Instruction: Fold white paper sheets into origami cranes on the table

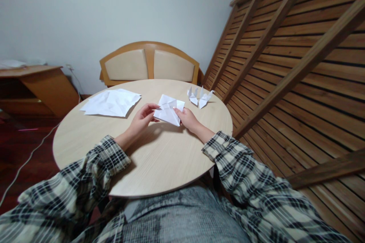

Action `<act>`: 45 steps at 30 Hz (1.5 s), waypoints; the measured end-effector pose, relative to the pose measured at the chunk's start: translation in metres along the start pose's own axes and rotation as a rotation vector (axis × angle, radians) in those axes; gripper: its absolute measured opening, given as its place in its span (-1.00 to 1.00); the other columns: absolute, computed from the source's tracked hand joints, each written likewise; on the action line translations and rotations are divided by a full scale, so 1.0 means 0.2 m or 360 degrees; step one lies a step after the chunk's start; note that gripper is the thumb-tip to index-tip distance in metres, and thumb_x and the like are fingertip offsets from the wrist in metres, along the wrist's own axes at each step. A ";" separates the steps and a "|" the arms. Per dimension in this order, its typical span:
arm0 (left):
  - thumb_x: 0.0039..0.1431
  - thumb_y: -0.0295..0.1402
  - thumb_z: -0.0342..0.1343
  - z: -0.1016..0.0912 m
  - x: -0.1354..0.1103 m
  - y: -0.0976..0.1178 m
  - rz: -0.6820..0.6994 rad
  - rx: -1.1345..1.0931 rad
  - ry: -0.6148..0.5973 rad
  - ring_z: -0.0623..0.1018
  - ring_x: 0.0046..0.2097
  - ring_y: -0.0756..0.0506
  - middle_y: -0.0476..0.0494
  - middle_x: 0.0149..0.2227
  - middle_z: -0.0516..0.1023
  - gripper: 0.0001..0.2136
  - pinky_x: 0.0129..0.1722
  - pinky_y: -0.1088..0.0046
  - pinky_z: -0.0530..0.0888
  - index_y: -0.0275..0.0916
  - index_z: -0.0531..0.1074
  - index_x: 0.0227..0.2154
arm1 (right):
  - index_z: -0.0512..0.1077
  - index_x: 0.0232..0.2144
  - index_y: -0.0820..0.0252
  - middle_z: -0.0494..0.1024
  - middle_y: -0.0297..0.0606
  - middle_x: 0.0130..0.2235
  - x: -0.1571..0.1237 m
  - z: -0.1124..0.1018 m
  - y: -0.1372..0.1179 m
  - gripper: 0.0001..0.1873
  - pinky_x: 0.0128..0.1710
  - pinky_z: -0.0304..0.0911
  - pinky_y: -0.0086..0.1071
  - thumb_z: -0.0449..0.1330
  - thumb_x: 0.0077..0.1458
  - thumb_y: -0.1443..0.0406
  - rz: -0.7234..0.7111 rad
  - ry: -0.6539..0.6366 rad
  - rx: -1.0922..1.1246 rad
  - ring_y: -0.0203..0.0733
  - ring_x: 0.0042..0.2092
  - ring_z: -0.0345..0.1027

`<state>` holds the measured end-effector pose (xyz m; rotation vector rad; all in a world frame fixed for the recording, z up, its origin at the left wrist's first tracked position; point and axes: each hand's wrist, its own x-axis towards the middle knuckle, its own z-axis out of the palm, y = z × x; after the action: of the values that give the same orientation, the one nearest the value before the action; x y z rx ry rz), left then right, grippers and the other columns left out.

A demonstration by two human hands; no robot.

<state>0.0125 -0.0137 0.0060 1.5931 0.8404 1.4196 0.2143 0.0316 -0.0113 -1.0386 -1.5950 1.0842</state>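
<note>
A folded sheet of white paper is held just above the middle of the round table, its creases and layered flaps showing. My left hand grips its left edge, with the thumb and fingers closed around the corner. On the opposite edge, my right hand pinches the paper, thumb on top and the other fingers mostly hidden beneath. Two white origami cranes stand close together beyond my right hand. To the left of my left hand lies a loose stack of white paper sheets.
The pale round table reaches to my lap. Behind it stands a wooden headboard with cream panels. A slatted wooden frame leans along the right side. A desk and a white cable are on the left.
</note>
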 end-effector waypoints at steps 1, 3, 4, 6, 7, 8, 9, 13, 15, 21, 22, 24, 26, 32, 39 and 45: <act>0.16 -0.39 0.14 0.00 0.00 0.00 0.0009 0.0041 -0.0005 0.48 -0.18 -0.06 -0.11 -0.17 0.46 -0.88 -0.29 0.43 0.55 -0.21 0.45 -0.22 | 0.37 -0.47 0.24 0.35 -0.37 -0.58 0.00 0.00 0.00 -0.65 -0.58 0.08 -0.48 0.11 0.21 0.10 -0.0002 0.0002 -0.0001 -0.34 -0.56 0.17; 0.17 -0.38 0.13 -0.01 0.01 0.00 0.0017 0.0121 -0.0010 0.48 -0.20 -0.06 -0.11 -0.19 0.47 -0.88 -0.30 0.44 0.55 -0.22 0.46 -0.23 | 0.39 -0.46 0.25 0.39 -0.34 -0.55 0.01 0.00 0.00 -0.66 -0.54 0.10 -0.47 0.12 0.20 0.10 -0.0015 0.0013 0.0010 -0.34 -0.52 0.18; 0.17 -0.38 0.12 -0.01 0.01 0.00 0.0019 0.0157 -0.0010 0.48 -0.21 -0.06 -0.12 -0.19 0.47 -0.88 -0.31 0.44 0.54 -0.22 0.46 -0.23 | 0.40 -0.44 0.26 0.42 -0.32 -0.52 0.01 0.00 0.01 -0.67 -0.52 0.11 -0.47 0.12 0.20 0.11 -0.0021 0.0017 0.0025 -0.34 -0.50 0.19; 0.16 -0.38 0.12 -0.01 0.01 0.00 0.0026 0.0224 -0.0018 0.48 -0.21 -0.06 -0.12 -0.19 0.47 -0.88 -0.31 0.43 0.53 -0.22 0.47 -0.24 | 0.42 -0.40 0.27 0.46 -0.28 -0.46 0.02 0.00 0.01 -0.69 -0.49 0.13 -0.47 0.12 0.20 0.13 -0.0019 0.0016 0.0064 -0.33 -0.47 0.22; 0.15 -0.38 0.11 -0.01 0.01 0.00 0.0033 0.0258 -0.0030 0.47 -0.21 -0.07 -0.13 -0.18 0.47 -0.87 -0.31 0.43 0.53 -0.22 0.47 -0.24 | 0.43 -0.38 0.28 0.48 -0.27 -0.44 0.02 0.00 0.02 -0.70 -0.47 0.14 -0.47 0.13 0.20 0.14 -0.0007 0.0008 0.0080 -0.33 -0.45 0.24; 0.14 -0.39 0.11 -0.01 0.01 0.01 0.0041 0.0291 -0.0046 0.47 -0.21 -0.08 -0.13 -0.18 0.47 -0.87 -0.31 0.42 0.52 -0.22 0.47 -0.24 | 0.44 -0.36 0.29 0.50 -0.25 -0.42 0.02 0.00 0.02 -0.70 -0.47 0.15 -0.47 0.13 0.20 0.14 0.0007 -0.0005 0.0090 -0.32 -0.44 0.25; 0.13 -0.39 0.11 -0.02 0.01 0.01 0.0048 0.0325 -0.0065 0.47 -0.21 -0.08 -0.14 -0.17 0.47 -0.86 -0.32 0.41 0.51 -0.22 0.47 -0.24 | 0.44 -0.35 0.29 0.51 -0.24 -0.40 0.02 0.00 0.02 -0.70 -0.46 0.16 -0.46 0.13 0.20 0.14 0.0021 -0.0019 0.0095 -0.32 -0.43 0.27; 0.06 -0.44 0.08 -0.02 0.00 0.02 0.0093 0.0444 -0.0110 0.46 -0.24 -0.09 -0.12 -0.24 0.48 -0.83 -0.31 0.38 0.49 -0.20 0.48 -0.27 | 0.47 -0.33 0.30 0.56 -0.18 -0.34 0.02 0.00 0.01 -0.72 -0.43 0.20 -0.46 0.13 0.21 0.17 0.0063 -0.0055 0.0129 -0.29 -0.38 0.33; 0.04 -0.45 0.06 -0.03 0.00 0.01 0.0122 0.0478 -0.0141 0.46 -0.22 -0.11 -0.11 -0.26 0.49 -0.83 -0.26 0.35 0.48 -0.20 0.48 -0.29 | 0.47 -0.33 0.30 0.57 -0.17 -0.31 0.01 0.01 0.00 -0.75 -0.42 0.22 -0.47 0.13 0.21 0.20 0.0089 -0.0046 0.0144 -0.29 -0.36 0.35; 0.06 -0.39 0.12 -0.03 0.00 0.01 0.0118 0.0470 -0.0267 0.47 -0.17 -0.12 -0.13 -0.25 0.50 -0.86 -0.19 0.32 0.46 -0.21 0.48 -0.29 | 0.48 -0.34 0.30 0.57 -0.17 -0.31 0.01 0.01 -0.01 -0.76 -0.44 0.21 -0.47 0.14 0.21 0.22 0.0144 -0.0077 0.0153 -0.30 -0.38 0.34; 0.07 -0.36 0.14 -0.02 0.00 0.01 0.0109 0.0454 -0.0276 0.47 -0.17 -0.12 -0.14 -0.25 0.50 -0.87 -0.21 0.33 0.46 -0.21 0.48 -0.29 | 0.48 -0.34 0.29 0.57 -0.17 -0.31 0.00 0.01 -0.01 -0.76 -0.45 0.21 -0.47 0.15 0.21 0.21 0.0143 -0.0088 0.0151 -0.30 -0.38 0.33; 0.07 -0.32 0.19 -0.02 0.00 0.01 0.0097 0.0427 -0.0289 0.47 -0.18 -0.13 -0.14 -0.25 0.49 -0.86 -0.25 0.35 0.47 -0.22 0.48 -0.29 | 0.48 -0.34 0.29 0.57 -0.18 -0.33 0.00 0.01 -0.01 -0.76 -0.45 0.21 -0.47 0.16 0.21 0.20 0.0135 -0.0121 0.0148 -0.30 -0.38 0.33; 0.05 -0.31 0.22 -0.01 -0.01 0.01 0.0089 0.0420 -0.0292 0.48 -0.18 -0.13 -0.15 -0.24 0.50 -0.85 -0.28 0.36 0.47 -0.22 0.49 -0.30 | 0.48 -0.35 0.29 0.56 -0.20 -0.34 0.00 0.01 -0.01 -0.76 -0.44 0.22 -0.47 0.16 0.20 0.20 0.0129 -0.0151 0.0156 -0.30 -0.39 0.33; 0.06 -0.29 0.25 -0.01 0.00 0.00 0.0098 0.0484 -0.0292 0.48 -0.20 -0.13 -0.17 -0.26 0.50 -0.87 -0.26 0.34 0.47 -0.23 0.51 -0.37 | 0.49 -0.30 0.28 0.57 -0.19 -0.33 0.00 0.01 0.01 -0.77 -0.41 0.25 -0.45 0.16 0.20 0.20 0.0054 -0.0225 0.0157 -0.29 -0.38 0.34; 0.12 -0.19 0.22 -0.02 0.01 -0.02 0.0131 0.0640 -0.0220 0.43 -0.31 -0.10 -0.15 -0.35 0.47 -0.79 -0.35 0.34 0.44 -0.26 0.51 -0.41 | 0.45 -0.39 0.29 0.47 -0.27 -0.46 -0.01 0.00 0.02 -0.66 -0.51 0.16 -0.47 0.18 0.14 0.09 -0.0046 -0.0347 0.0040 -0.32 -0.47 0.25; 0.08 -0.21 0.25 -0.01 0.01 -0.03 0.0027 0.0590 -0.0155 0.38 -0.43 -0.04 -0.09 -0.46 0.44 -0.79 -0.52 0.44 0.31 -0.27 0.50 -0.41 | 0.44 -0.39 0.29 0.39 -0.35 -0.54 -0.03 0.01 -0.01 -0.71 -0.54 0.15 -0.47 0.21 0.11 0.13 -0.0043 -0.0398 0.0082 -0.33 -0.50 0.23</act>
<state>0.0104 -0.0090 0.0025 1.9322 1.0798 1.2358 0.2136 0.0258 -0.0101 -0.8707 -1.7624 1.2693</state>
